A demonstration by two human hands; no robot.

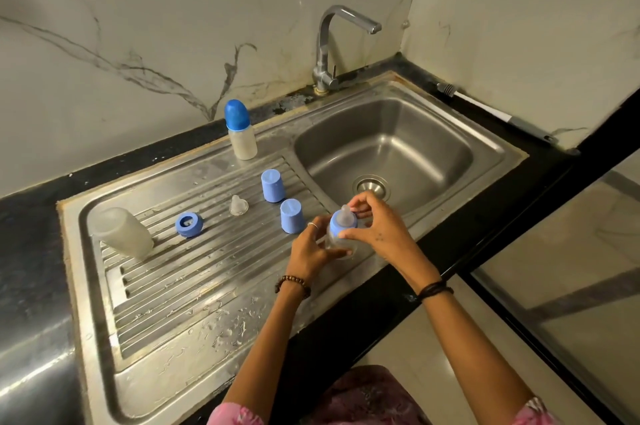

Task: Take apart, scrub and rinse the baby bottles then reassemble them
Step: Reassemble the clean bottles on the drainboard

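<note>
Steel sink [491,147] and ribbed drainboard [194,286] set in a black worktop [27,251], marble wall behind, tap [332,44] at the back rim. On the drainboard: a capped baby bottle [241,130] upright near the wall, two loose blue caps [273,185] [291,216] standing just beside each other, a clear loose nipple [238,205], a blue collar ring [189,224], and an empty bottle body [121,232] lying on its side at the left end. A bottle brush [498,111] lies on the worktop behind the basin. Nothing sits between the hands and the loose parts. Left hand [311,251] wraps the clear bottle [337,243] from the side, grip closed round it, at the drainboard's edge by the basin. Right hand [377,227] comes over the top, fingers and thumb pinching the blue collar with nipple [343,219] seated on that bottle. Both forearms reach in from lower right, bracelets on the wrists.
</note>
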